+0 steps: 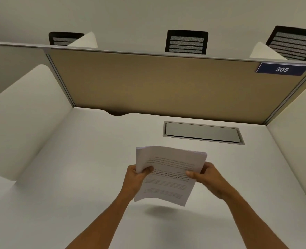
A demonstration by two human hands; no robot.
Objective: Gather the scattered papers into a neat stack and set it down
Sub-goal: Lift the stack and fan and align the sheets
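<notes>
1. Above the white desk point(76, 168) of a study carrel, a stack of printed papers point(168, 175) is held in the air, clear of the surface; its shadow falls on the desk just below it.
2. The left hand point(136, 178) is closed on the stack's left edge, thumb on top of the printed sheet and fingers hidden underneath.
3. The right hand point(208, 177) is closed on the right edge in the same way, thumb pressing the top page.
4. The stack sits between the two hands, its far edge curling upward and its near edge drooping toward the person.
5. Judging by that bend, the sheets are light and floppy, and loose pages would likely slide against one another if the pinch slackened.
6. Holding both long sides near the middle, as now, looks the sound choice; squaring the edges would probably call for tapping them on the desk.
7. No loose sheets show on the desk, so the gathering appears done and the setting down remains.
8. A grey cable hatch point(202, 132) lies beyond the stack, near the tan partition point(148, 83).
</notes>
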